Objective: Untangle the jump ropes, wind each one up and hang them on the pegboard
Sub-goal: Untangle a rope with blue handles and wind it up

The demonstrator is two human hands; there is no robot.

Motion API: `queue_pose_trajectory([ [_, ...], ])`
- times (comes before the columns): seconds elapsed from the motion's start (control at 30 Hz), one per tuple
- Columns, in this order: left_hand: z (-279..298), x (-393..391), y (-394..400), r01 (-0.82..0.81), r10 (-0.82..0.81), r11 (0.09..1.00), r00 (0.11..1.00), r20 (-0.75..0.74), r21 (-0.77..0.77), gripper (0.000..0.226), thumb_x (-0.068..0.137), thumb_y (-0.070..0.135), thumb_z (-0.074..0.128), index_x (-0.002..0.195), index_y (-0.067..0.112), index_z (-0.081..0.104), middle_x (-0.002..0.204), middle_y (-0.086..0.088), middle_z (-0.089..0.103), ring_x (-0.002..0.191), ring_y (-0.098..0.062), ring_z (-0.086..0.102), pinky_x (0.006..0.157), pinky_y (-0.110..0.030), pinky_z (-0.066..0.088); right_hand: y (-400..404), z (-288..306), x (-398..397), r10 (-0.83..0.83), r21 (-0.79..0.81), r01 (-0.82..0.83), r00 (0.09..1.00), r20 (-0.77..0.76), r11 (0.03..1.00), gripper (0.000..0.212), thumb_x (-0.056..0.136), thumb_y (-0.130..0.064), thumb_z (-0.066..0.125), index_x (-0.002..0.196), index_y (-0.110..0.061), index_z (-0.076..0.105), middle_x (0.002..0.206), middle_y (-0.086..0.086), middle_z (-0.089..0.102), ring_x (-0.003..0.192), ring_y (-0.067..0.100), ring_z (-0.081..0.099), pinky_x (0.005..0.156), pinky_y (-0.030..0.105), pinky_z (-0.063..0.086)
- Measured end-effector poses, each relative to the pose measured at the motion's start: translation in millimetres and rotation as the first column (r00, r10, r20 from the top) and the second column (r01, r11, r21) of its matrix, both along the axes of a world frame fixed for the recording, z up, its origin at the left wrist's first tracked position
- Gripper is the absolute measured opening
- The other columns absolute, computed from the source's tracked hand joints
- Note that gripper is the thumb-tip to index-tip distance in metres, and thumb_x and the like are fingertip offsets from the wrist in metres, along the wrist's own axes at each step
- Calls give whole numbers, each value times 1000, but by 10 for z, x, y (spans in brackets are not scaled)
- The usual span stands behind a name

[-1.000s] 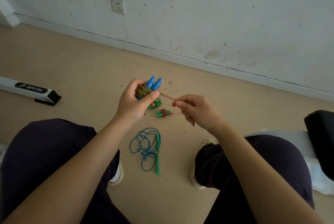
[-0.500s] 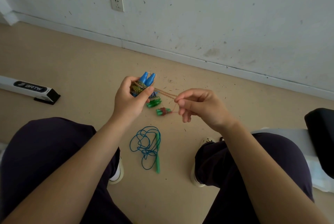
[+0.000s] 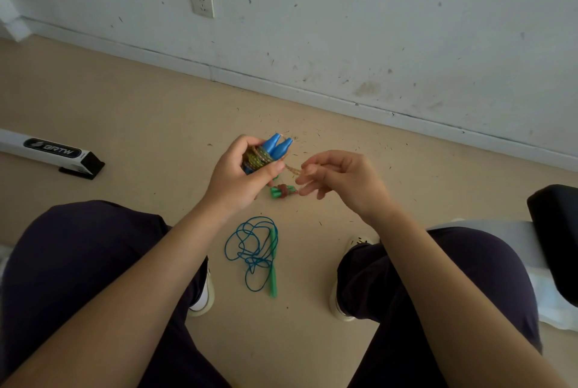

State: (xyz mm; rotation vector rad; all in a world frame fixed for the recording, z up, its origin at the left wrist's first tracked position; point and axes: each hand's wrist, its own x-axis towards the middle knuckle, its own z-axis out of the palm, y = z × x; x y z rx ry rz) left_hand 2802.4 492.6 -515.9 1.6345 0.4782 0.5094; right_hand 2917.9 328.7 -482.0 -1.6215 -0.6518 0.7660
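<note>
Gripping the blue-handled rope (image 3: 261, 156) (wound), left hand (image 3: 239, 176); right hand (image 3: 341, 179) pinching its loose end (image 3: 292, 169).

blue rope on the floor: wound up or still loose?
Loose. The blue rope lies in a tangle of open loops on the floor beside its green handle; neither hand touches it.

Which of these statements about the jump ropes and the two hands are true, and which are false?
1. The left hand grips the blue-handled rope. True.
2. The right hand is idle. False: it pinches that rope's loose end.
3. The blue cord with green handle lies loose on the floor. True.
4. The small bundle with green handles hangs on a pegboard. False: it lies on the floor.
</note>
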Motion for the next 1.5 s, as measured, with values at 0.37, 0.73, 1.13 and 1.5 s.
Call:
queue_pose_trajectory([
  [0.37, 22, -10, -75, 151, -152, 988, 986, -70, -26, 32, 85, 17, 77, 111, 18, 58, 74, 8, 68, 67, -13, 67, 44, -28, 43, 46, -56, -32, -59, -186, 123, 946, 320, 975, 15, 94, -21, 65, 86, -9, 68, 80, -2, 61, 60, -3, 48, 61, 15, 38],
  [0.73, -50, 51, -88, 46, -64, 995, 978, -200, -93, 41, 85, 22, 78, 119, 14, 57, 78, -1, 68, 62, -15, 65, 42, -29, 40, 76, 11, -125, -107, 30, 105, 993, 50, 994, 13, 98, -8, 55, 105, -8, 43, 73, 2, 52, 57, 7, 50, 58, 17, 45],
  [1.13, -55, 54, -75, 6, -39, 993, 960, -277, -116, 36, 86, 26, 77, 115, 16, 59, 71, 3, 67, 61, -13, 63, 42, -28, 42, 63, -51, 2, -162, 102, 167, 985, -53, 981, 14, 100, -16, 46, 88, -15, 40, 59, -11, 41, 54, 9, 36, 73, 38, 39],
  [1.5, 7, 18, -157, 97, -135, 980, 965, -224, -171, 43, 87, 24, 76, 124, 17, 54, 85, -7, 70, 68, -15, 66, 44, -27, 42, 70, -37, -44, -179, 100, 184, 982, -56, 978, 34, 94, -8, 62, 75, -14, 36, 48, 1, 48, 42, 20, 48, 59, 37, 54],
])
